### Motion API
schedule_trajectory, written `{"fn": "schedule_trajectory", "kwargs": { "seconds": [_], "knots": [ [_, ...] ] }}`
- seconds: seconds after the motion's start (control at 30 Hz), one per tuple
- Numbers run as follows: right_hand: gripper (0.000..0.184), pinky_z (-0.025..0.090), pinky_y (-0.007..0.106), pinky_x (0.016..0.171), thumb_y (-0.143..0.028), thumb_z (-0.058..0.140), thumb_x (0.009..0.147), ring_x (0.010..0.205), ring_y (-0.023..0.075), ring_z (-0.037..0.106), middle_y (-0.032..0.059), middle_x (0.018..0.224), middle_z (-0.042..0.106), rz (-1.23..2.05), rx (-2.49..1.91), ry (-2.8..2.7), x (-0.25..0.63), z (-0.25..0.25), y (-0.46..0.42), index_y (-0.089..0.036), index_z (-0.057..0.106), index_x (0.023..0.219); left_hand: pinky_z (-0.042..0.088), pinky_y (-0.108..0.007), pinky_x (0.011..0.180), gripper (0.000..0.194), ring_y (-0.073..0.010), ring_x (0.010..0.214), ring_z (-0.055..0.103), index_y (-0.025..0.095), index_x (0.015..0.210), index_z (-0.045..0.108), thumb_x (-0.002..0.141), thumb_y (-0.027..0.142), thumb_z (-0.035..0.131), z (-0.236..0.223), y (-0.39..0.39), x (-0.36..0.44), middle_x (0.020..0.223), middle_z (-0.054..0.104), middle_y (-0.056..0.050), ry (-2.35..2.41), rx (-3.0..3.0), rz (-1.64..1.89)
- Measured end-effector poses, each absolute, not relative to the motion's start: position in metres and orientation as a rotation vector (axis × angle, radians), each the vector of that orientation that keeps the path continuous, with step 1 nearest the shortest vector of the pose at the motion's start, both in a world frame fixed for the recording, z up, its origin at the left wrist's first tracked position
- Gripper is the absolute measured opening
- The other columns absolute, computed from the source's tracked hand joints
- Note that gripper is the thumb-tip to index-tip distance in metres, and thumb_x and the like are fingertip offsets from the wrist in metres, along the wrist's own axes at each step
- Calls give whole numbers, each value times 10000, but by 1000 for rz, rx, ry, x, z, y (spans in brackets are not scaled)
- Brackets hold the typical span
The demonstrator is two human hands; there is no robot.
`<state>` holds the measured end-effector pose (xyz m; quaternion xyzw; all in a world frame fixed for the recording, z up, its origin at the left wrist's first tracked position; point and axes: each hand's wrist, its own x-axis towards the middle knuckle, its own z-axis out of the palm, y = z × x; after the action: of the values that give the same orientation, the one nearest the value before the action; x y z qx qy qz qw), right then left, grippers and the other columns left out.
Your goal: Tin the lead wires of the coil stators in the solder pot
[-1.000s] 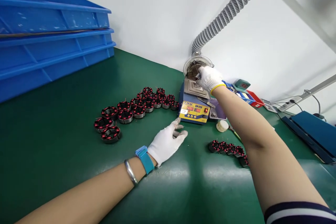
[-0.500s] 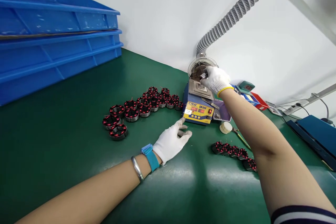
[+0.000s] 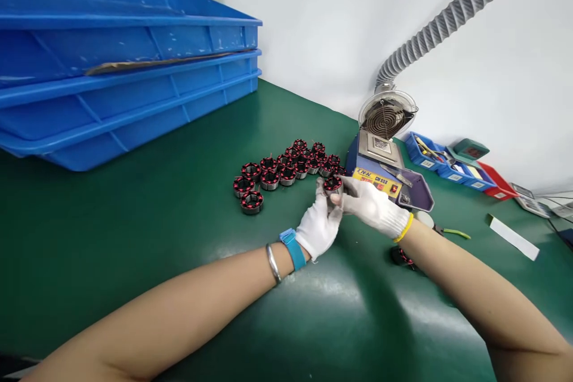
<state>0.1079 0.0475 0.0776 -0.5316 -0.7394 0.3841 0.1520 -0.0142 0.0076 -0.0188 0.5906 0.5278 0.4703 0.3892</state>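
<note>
One round metal ring core with red-and-black windings sits between the fingertips of the white-gloved left hand and white-gloved right hand, both gripping it. More than a dozen similar cores stand leftward on the green tabletop.

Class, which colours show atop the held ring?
The ring is black and red on top; head view.

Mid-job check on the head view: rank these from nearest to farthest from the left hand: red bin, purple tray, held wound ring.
From the left hand:
1. Held wound ring: in its grasp, touching.
2. Purple tray: to the right, beside the yellow-fronted machine.
3. Red bin: farther right, past the blue bins.
</note>
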Motion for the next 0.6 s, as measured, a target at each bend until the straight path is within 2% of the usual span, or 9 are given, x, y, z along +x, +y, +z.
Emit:
{"fn": "schedule_trajectory", "kwargs": {
  "seconds": [0.1,0.17,0.27,0.33,0.4,0.5,0.6],
  "knots": [
    [373,571,301,696,-566,565,848,725,172,663,31,769,680,1529,-1392,-1904,119,78,47,-195,604,837,448,-390,994,742,-294,1204,570,53,1494,157,903,396,446,-23,10,-16,1260,611,-206,1289,1509,1184],
    [348,573,274,648,-523,624,826,658,157,660,30,683,667,1619,-1475,-1743,127,77,51,-185,571,757,459,-382,975,776,-292,1180,588,50,1504,123,901,408,455,-24,10,-16,1214,640,-197,1256,1538,1160],
    [224,571,241,618,-356,721,760,666,149,672,32,735,696,1646,-1535,-1694,132,79,54,-177,609,836,491,-371,912,852,-299,1078,647,75,1514,105,873,458,514,-20,9,-14,1103,694,-170,1272,1590,1060],
    [266,573,238,630,-247,710,739,703,148,680,35,816,715,1600,-1518,-1699,133,84,55,-177,628,981,513,-361,863,959,-298,1007,676,103,1522,83,818,509,593,-17,7,-12,1054,711,-151,1326,1605,984],
    [377,577,249,672,-168,677,723,762,151,684,41,888,719,1442,-1534,-1715,134,92,59,-175,616,1094,524,-343,849,1059,-286,1033,667,136,1527,55,759,545,658,-16,6,-10,1165,671,-157,1323,1623,969],
    [431,570,281,786,-159,665,714,908,167,674,49,1038,702,990,-1548,-1828,141,103,75,-183,617,1142,526,-320,873,1070,-260,1151,607,181,1529,42,743,534,677,-18,6,-7,1430,476,-158,1237,1630,1028],
    [476,538,314,878,-230,654,748,1028,182,638,57,1148,668,435,-1644,-1979,154,114,102,-191,582,1217,527,-343,890,1000,-260,1163,595,180,1525,78,769,487,657,-19,7,-6,1463,435,-147,1234,1620,1015]
  ]
}}
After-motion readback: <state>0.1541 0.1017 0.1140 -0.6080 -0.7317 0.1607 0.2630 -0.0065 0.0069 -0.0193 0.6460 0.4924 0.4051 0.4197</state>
